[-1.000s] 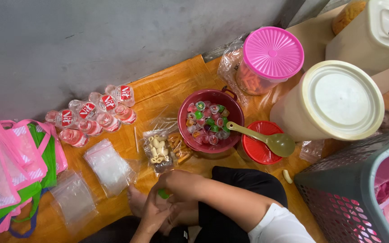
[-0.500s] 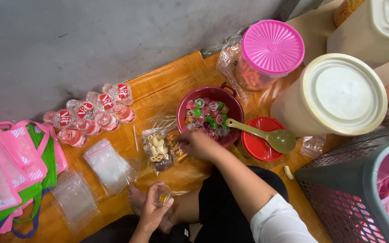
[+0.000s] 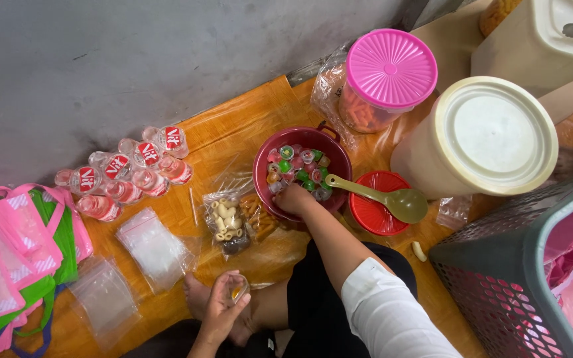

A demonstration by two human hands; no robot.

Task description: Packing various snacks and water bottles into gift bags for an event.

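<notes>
While my right hand (image 3: 294,197) reaches over the near rim of the maroon bowl (image 3: 264,174), its fingertips are buried among the small jelly cups (image 3: 298,166), so I cannot tell whether they are pinched on one or spread. My left hand (image 3: 223,311) sits at the lower centre of the frame, fingers curled around a small clear plastic bag (image 3: 237,289) with something amber inside; the contents are too small to make out. My bare foot (image 3: 197,298) lies just left of that hand, partly hidden under it.

A yellow-green ladle (image 3: 382,197) lies with its bowl end on the red lid (image 3: 379,205) and its handle pointing up-left onto the maroon bowl's rim, long axis running left to right across the centre. Just left of the bowl a clear bag of pale snack pieces (image 3: 227,222) lies flat, long axis top to bottom.

At the left edge, pink and green tote bags (image 3: 14,258) are cut off by the frame. A grey laundry basket (image 3: 518,265) fills the lower right corner, also cut off. A cream-lidded bucket (image 3: 492,136) and a pink-lidded jar (image 3: 389,69) crowd the upper right, the jar partly wrapped in plastic. Water cups with red-printed seals (image 3: 127,172) cluster against the grey wall (image 3: 134,66). Empty clear bags (image 3: 154,248) lie on the orange wooden floor (image 3: 247,113), which shows bare strips between bowl, cups and wall.
</notes>
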